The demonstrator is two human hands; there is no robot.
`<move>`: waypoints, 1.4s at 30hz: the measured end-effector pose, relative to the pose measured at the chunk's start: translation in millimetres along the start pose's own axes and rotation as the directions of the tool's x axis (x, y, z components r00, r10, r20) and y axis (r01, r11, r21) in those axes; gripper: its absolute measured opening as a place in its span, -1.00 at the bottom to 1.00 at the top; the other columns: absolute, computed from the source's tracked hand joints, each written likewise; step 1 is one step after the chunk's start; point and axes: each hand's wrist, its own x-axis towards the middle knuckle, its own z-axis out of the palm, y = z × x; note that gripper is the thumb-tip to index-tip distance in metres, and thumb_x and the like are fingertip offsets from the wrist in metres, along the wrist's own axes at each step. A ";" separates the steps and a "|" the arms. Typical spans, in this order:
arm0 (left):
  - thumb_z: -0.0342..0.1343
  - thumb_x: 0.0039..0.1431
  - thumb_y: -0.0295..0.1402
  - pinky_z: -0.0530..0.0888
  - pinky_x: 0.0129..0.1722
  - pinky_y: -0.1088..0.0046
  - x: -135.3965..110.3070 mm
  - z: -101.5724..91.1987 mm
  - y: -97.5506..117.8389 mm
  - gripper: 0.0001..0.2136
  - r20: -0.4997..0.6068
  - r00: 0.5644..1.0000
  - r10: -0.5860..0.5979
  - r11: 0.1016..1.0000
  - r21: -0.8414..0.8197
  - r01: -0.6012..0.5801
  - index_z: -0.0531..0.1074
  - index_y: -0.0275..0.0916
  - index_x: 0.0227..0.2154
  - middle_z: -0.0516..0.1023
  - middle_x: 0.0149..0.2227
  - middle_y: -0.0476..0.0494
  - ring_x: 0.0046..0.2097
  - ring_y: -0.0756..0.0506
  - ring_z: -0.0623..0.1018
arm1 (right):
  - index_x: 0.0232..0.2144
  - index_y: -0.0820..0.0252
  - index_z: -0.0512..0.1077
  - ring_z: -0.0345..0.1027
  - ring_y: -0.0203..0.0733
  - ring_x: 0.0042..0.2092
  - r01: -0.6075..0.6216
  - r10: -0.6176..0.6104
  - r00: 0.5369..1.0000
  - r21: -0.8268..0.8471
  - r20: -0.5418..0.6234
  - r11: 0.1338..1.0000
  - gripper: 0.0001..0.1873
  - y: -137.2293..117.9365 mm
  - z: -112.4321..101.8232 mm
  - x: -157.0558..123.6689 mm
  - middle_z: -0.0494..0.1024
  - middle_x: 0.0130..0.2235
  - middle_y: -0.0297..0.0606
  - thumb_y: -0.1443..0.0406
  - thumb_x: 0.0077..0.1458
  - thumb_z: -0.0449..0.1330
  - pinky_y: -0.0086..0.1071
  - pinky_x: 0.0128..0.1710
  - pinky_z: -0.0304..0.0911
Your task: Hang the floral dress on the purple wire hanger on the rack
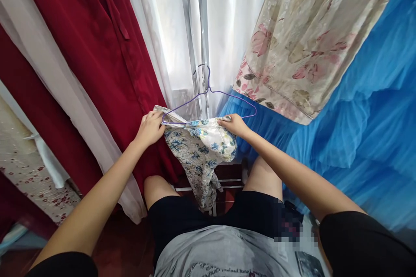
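A white garment with blue flowers (pixel 208 147) hangs down in front of my knees, its top edge stretched between my two hands. My left hand (pixel 150 129) is closed on that edge at the left, beside the left end of a thin purple hanger (pixel 227 94). The right hand (pixel 235 124) pinches the edge on the other side, below the hanger's right arm. The hanger's left part lies at the garment's opening, while its right end sticks out free. Its hook is up against a grey metal pole. My fingertips are partly hidden by the cloth.
Grey metal poles (pixel 204 21) stand upright before a white curtain (pixel 227 13). Long dark red cloth (pixel 107 52) hangs at the left. On the right hang a beige floral cloth (pixel 299 52) and blue ruffled fabric (pixel 367 138). The floor (pixel 123 242) is dark red.
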 end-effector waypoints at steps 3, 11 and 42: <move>-0.05 0.29 -0.29 0.27 0.21 -0.07 -7.5 -14.0 -5.8 -0.72 0.000 0.999 0.043 0.999 0.026 -0.043 0.56 -0.25 -0.19 0.45 0.24 -0.33 0.25 -0.38 0.33 | -0.64 0.10 0.10 -0.03 -0.30 -0.47 -0.018 0.018 1.000 -0.034 0.006 0.999 -0.51 -5.5 3.1 -0.3 0.10 -0.60 -0.44 -0.02 0.04 0.20 -0.32 -0.43 -0.09; -0.04 0.24 -0.30 0.32 0.19 0.01 14.4 -40.5 14.5 -0.78 -0.084 0.994 0.077 0.988 -0.130 -0.087 0.49 -0.24 -0.35 0.50 0.18 -0.30 0.22 -0.35 0.38 | -0.63 0.15 0.22 0.08 -0.29 -0.48 -0.024 0.027 0.998 -0.043 0.059 0.999 -0.56 -8.1 11.1 -5.2 0.21 -0.59 -0.40 0.03 0.09 0.22 -0.34 -0.45 -0.05; 0.10 0.23 -0.09 0.44 -0.17 0.41 45.1 -2.6 27.9 -0.68 -0.094 0.929 -0.358 0.781 -0.576 0.242 0.52 -0.25 -0.20 0.60 -0.26 -0.14 -0.21 -0.13 0.52 | -0.49 0.25 0.51 0.38 -0.17 -0.40 -0.077 0.035 0.982 0.226 0.185 0.971 -0.59 -2.3 -139.5 -31.7 0.51 -0.50 -0.28 0.02 -0.13 0.47 -0.31 -0.37 0.29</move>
